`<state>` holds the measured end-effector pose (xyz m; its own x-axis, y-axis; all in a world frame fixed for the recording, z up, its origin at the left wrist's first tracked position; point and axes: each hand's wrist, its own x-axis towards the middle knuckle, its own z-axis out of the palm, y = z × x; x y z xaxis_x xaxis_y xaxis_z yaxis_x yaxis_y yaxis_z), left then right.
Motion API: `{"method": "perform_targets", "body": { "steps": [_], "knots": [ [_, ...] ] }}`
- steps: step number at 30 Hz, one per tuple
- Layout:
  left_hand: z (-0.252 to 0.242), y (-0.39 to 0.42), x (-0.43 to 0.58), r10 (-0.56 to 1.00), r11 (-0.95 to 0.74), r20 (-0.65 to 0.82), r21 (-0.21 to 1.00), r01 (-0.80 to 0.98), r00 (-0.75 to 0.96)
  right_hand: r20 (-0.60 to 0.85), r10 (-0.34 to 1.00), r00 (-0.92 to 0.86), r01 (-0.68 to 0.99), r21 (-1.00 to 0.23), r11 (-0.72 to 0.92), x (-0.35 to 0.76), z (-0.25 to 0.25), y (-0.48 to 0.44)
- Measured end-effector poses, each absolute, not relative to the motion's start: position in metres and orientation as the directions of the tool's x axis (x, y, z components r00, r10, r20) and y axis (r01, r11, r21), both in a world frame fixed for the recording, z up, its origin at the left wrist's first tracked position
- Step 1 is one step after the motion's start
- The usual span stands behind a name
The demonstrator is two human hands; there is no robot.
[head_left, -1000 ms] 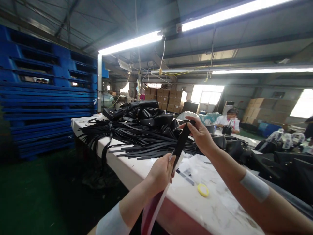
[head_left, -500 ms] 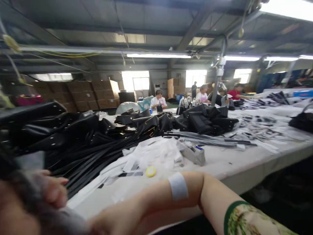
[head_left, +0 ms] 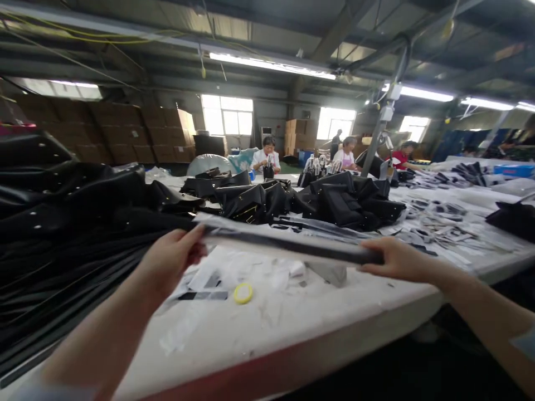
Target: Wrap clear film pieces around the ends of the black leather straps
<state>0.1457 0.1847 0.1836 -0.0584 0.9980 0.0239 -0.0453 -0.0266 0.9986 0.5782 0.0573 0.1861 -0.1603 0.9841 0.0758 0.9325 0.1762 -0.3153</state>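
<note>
A long black strap (head_left: 288,245) stretches level above the white table (head_left: 292,328), held at both ends. My left hand (head_left: 169,259) pinches its left end, fingers closed. At the strap's right end my right hand (head_left: 397,259) is wrapped around it. Motion smears the strap, and a pale strip seems to run along its upper edge. A heap of black straps (head_left: 62,267) lies just left of my left hand. Under the strap sit white paper scraps (head_left: 251,275) and a small yellow tape roll (head_left: 243,292).
Black bags (head_left: 343,203) are piled mid-table, with a grey tape dispenser (head_left: 332,273) under the strap. Small cut pieces (head_left: 443,220) spread to the right. Several people (head_left: 267,159) work at the far end. Cardboard boxes (head_left: 125,136) stack along the back wall.
The view has swung right from the blue pallets to the long table. The strap, held upright a second ago, now lies level between my hands, spread wide apart.
</note>
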Motion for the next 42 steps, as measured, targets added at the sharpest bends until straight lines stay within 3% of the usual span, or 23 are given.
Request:
{"method": "perform_targets", "body": {
  "steps": [2, 3, 6, 11, 13, 16, 23, 28, 37, 39, 42],
  "knots": [
    [0.198, 0.222, 0.209, 0.994, -0.019, 0.024, 0.999, -0.048, 0.107, 0.097, 0.994, -0.046, 0.975, -0.214, 0.066, 0.624, 0.2, 0.09],
    [0.203, 0.239, 0.238, 0.988, -0.03, 0.022, 0.998, 0.054, 0.154, 0.115, 0.993, 0.035, 0.985, -0.172, -0.015, 0.647, 0.204, 0.107],
    [0.195, 0.264, 0.294, 0.991, -0.027, -0.001, 0.977, 0.211, 0.132, 0.278, 0.938, 0.209, 0.976, -0.118, -0.183, 0.708, 0.207, 0.143],
    [0.111, 0.226, 0.262, 0.968, -0.156, 0.059, 0.901, 0.404, 0.243, 0.504, 0.758, 0.414, 0.895, -0.375, -0.24, 0.728, 0.157, 0.148],
    [0.074, 0.202, 0.226, 0.932, -0.301, 0.118, 0.78, 0.548, 0.343, 0.541, 0.731, 0.415, 0.878, -0.448, -0.168, 0.699, 0.128, 0.146],
    [0.033, 0.17, 0.177, 0.928, -0.325, 0.106, 0.697, 0.64, 0.356, 0.538, 0.793, 0.287, 0.861, -0.508, 0.033, 0.628, 0.091, 0.15],
    [-0.008, 0.121, 0.105, 0.978, -0.208, 0.142, 0.679, 0.704, 0.152, 0.42, 0.866, -0.269, 0.642, -0.592, 0.487, 0.429, 0.066, 0.174],
    [-0.018, 0.107, 0.053, 0.988, -0.035, 0.144, 0.571, 0.82, -0.059, 0.379, 0.7, -0.605, 0.358, -0.656, 0.665, 0.311, 0.056, 0.173],
    [-0.027, 0.133, 0.043, 0.969, 0.151, 0.064, 0.61, 0.778, -0.238, 0.162, 0.261, -0.952, 0.146, -0.506, 0.85, 0.252, -0.012, 0.134],
    [-0.029, 0.139, 0.048, 0.967, 0.165, 0.042, 0.653, 0.739, -0.253, 0.157, 0.248, -0.956, 0.144, -0.485, 0.863, 0.256, -0.015, 0.135],
    [-0.027, 0.139, 0.05, 0.963, 0.172, 0.011, 0.743, 0.647, -0.27, 0.167, 0.338, -0.926, 0.213, -0.507, 0.835, 0.261, -0.011, 0.141]
  ]
}}
